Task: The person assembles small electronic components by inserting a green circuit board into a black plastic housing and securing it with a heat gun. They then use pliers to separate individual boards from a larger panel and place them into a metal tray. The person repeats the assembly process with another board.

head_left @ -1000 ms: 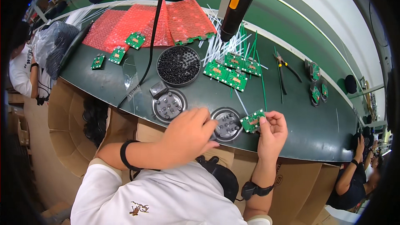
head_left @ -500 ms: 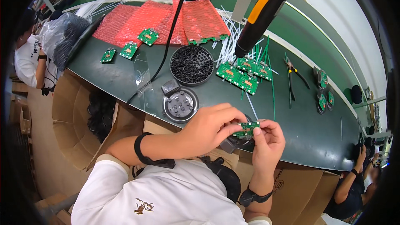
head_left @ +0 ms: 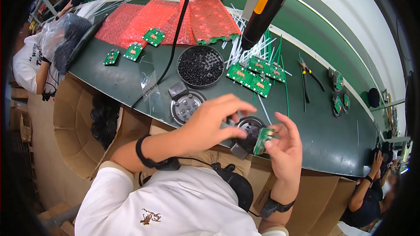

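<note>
A small green circuit board (head_left: 264,141) is tilted on edge between the thumb and fingers of my right hand (head_left: 285,146). My left hand (head_left: 218,120) is off the board, thumb and fingers apart and curved, slightly blurred. Below its fingertips sits a round black housing (head_left: 251,126) at the bench's near edge, with a dark block (head_left: 239,150) beside it; the hand partly covers the housing. Left of it lies a similar round housing (head_left: 186,108) with several pegs inside and another dark block (head_left: 178,91) at its rim.
A round tray (head_left: 200,66) holds black screws or pins. Green boards (head_left: 249,78) lie by white and green strips; an electric screwdriver (head_left: 267,11) hangs above. Pliers (head_left: 311,76), finished-looking round units (head_left: 337,104), red bubble wrap (head_left: 148,19) and a cardboard box (head_left: 78,122) surround the work area.
My left hand has let go of the circuit board and moved slightly left. The right hand has tipped the board up on edge, and the round housing beneath shows more.
</note>
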Available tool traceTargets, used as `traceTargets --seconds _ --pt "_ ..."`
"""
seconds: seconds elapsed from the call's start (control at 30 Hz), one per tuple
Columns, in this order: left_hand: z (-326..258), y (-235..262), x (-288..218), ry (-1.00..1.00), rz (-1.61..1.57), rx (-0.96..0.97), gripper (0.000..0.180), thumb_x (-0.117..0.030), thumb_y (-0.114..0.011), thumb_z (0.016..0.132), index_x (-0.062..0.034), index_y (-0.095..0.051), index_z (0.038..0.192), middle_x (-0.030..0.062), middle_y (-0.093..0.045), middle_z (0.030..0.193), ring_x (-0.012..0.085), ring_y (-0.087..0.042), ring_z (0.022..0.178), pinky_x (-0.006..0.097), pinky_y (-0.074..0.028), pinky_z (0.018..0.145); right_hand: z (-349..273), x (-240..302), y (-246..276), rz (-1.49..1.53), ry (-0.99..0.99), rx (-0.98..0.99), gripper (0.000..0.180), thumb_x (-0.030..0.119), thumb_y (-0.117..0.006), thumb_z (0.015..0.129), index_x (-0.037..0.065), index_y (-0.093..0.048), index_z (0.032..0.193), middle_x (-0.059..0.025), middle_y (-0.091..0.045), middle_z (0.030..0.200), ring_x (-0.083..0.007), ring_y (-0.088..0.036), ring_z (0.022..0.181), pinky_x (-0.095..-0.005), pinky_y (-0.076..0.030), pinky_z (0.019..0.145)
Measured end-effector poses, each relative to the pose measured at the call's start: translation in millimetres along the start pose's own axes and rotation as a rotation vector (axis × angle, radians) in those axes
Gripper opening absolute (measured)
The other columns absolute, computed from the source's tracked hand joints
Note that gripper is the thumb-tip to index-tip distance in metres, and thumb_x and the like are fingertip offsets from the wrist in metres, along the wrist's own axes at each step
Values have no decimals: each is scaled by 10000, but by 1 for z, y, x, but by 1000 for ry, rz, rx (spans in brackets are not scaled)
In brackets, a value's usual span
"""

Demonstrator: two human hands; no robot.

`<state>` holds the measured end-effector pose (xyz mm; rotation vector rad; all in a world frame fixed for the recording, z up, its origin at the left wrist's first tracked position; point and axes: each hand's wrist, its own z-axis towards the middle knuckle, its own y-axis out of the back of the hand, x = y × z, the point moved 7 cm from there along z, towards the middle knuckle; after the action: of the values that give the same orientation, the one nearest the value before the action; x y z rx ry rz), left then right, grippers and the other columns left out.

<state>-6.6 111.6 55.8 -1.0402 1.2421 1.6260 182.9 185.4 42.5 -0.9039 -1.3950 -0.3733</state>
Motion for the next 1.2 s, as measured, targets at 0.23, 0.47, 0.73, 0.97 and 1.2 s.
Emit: traceTargets --seconds 0.23,0.47,0.73,0.97,1.2 --pt "-42 -29 2 -255 383 4 712 -232 -914 649 -59 -625 1276 107 -640 1181 330 -639 1067 424 -520 867 -10 -14 19 -498 18 -227 335 -60 -756 874 -23 -693 1202 -80 -699 1014 -110 -683 850 -229 -541 682" --pt "-38 -29 -4 -290 373 -24 676 -197 -894 652 -91 -650 1274 121 -598 1381 323 -629 1069 428 -521 887 -7 -11 13 -743 103 -215 240 -58 -792 815 -7 -751 1046 -77 -687 920 -94 -634 752 -222 -499 609" --pt "-33 -31 -11 -335 550 8 554 -219 -845 680 -120 -712 1208 48 -648 1362 278 -610 1022 412 -507 860 -11 3 2 -972 279 -137 392 -29 -824 774 57 -763 1152 -105 -632 1181 -181 -644 858 -264 -541 655" --pt "-11 -26 -20 -287 361 -26 328 -268 -794 814 -92 -703 1076 70 -649 1027 283 -652 908 388 -534 747 -19 7 -18 -1010 591 -217 465 -111 -787 702 72 -764 1128 -104 -659 1110 -231 -686 914 -312 -568 767" --pt "-14 -28 -19 -325 360 -110 350 -224 -788 826 -56 -652 1102 85 -623 994 285 -680 828 369 -555 684 -15 0 -20 -880 589 -294 378 -108 -799 717 55 -770 1057 -104 -683 1043 -216 -688 892 -304 -558 764"
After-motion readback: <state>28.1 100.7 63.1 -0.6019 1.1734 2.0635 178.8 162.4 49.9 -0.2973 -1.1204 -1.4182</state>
